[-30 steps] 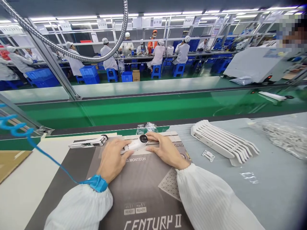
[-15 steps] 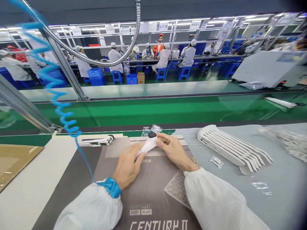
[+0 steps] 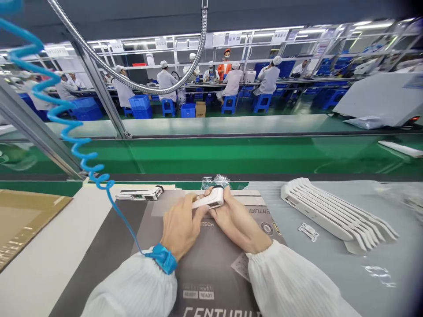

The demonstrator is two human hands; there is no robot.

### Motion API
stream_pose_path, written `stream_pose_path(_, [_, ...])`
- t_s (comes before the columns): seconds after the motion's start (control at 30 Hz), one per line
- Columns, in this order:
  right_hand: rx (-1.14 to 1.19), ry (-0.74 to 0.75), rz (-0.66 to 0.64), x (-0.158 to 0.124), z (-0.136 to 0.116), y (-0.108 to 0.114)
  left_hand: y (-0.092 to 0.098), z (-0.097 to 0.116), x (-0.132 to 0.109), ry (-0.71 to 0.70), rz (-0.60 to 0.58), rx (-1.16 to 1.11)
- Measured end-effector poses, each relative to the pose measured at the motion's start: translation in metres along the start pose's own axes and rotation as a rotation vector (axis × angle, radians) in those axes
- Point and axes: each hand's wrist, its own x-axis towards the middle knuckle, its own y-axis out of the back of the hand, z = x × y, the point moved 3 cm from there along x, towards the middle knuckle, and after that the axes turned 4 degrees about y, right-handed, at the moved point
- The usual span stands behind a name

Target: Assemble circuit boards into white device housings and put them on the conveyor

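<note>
Both my hands hold a small white plastic part with a dark end, just above a printed MONTECH Century II carton. My left hand grips its near end, and a blue wrist strap circles that wrist. My right hand wraps its far end, with the fingers hiding part of it. Left of my hands, a similar white part lies on the carton's far edge. A crumpled clear plastic bag sits just beyond my fingers.
A stack of long white plastic parts and a small white bracket lie on a grey mat. A coiled blue cord rises left. Beyond the green conveyor belt, co-workers sit at a far line.
The white part has gone from lying on the carton under my hands to being raised and turned between them. The whole view has shifted, with the table items further right.
</note>
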Motion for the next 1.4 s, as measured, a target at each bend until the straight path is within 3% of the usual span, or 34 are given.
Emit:
stream_pose_path(0.07, [0.003,-0.004,-0.025,-0.002,0.007,-0.007,0.003,0.002,0.000,-0.079,0.109,-0.084])
stream_pose_path(0.17, [0.007,0.005,0.050,-0.004,0.021,-0.012,0.000,0.012,-0.002,-0.208,0.135,-0.100])
stream_pose_path(0.27, [0.026,0.006,0.120,-0.003,0.028,-0.013,-0.002,0.019,-0.003,-0.225,0.155,-0.109])
stream_pose_path(0.37, [0.063,-0.066,0.163,-0.001,0.028,-0.007,0.001,0.013,-0.001,-0.118,0.056,-0.108])
stream_pose_path(0.5, [0.068,-0.062,0.214,0.006,0.020,0.010,0.018,-0.014,0.011,0.119,-0.151,-0.017])
stream_pose_path(0.6, [0.022,-0.058,0.279,0.010,0.019,0.021,0.043,-0.042,0.040,0.250,-0.154,-0.052])
stream_pose_path(0.7, [-0.056,-0.081,0.300,0.009,0.020,0.023,0.070,-0.071,0.086,0.345,-0.046,-0.032])
stream_pose_path(0.83, [-0.095,-0.091,0.282,0.009,0.022,0.026,0.092,-0.107,0.144,0.414,0.020,0.024])
stream_pose_path(0.93, [-0.101,-0.093,0.277,0.010,0.022,0.028,0.103,-0.125,0.158,0.432,0.005,0.073])
stream_pose_path(1.03, [-0.114,-0.079,0.292,0.009,0.023,0.028,0.113,-0.132,0.143,0.376,-0.130,0.074])
stream_pose_path(1.13, [-0.158,-0.048,0.306,0.010,0.023,0.027,0.120,-0.133,0.106,0.280,-0.347,0.045])
stream_pose_path(1.2, [-0.221,-0.007,0.308,0.011,0.023,0.027,0.121,-0.133,0.079,0.245,-0.419,0.067])
stream_pose_path(1.3, [-0.448,0.073,0.280,0.010,0.019,0.025,0.113,-0.125,0.050,0.229,-0.373,0.106])
stream_pose_path(1.4, [-0.782,0.168,0.228,0.004,0.011,0.018,0.091,-0.098,0.037,0.186,-0.288,0.055])
